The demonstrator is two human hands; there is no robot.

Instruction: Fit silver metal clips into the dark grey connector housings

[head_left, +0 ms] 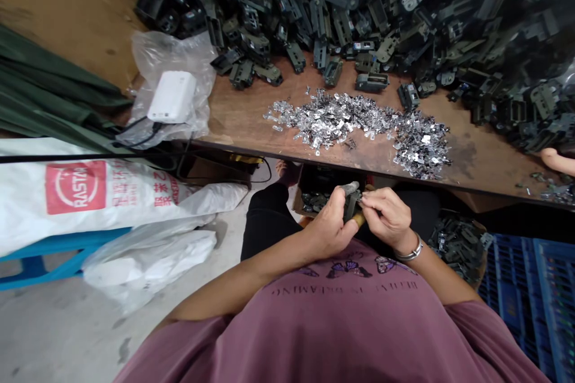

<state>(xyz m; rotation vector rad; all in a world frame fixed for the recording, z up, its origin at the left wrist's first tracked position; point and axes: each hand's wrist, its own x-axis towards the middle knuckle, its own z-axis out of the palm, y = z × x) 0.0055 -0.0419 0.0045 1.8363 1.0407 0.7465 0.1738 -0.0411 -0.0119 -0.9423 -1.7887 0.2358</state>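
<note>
Clips on tbl, hsgs behind

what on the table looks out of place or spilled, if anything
The white box with a black cable, lying on a crumpled clear plastic bag, looks odd beside the dark parts. The small shiny pieces lie loose on the tabletop, with strays near its front edge; they look spilled, though perhaps deliberately spread.

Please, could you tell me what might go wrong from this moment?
The dark part in the left hand is held beyond the edge of the table, so it might slip and fall. Small shiny pieces lie near that edge; a bump could knock some off.
</note>
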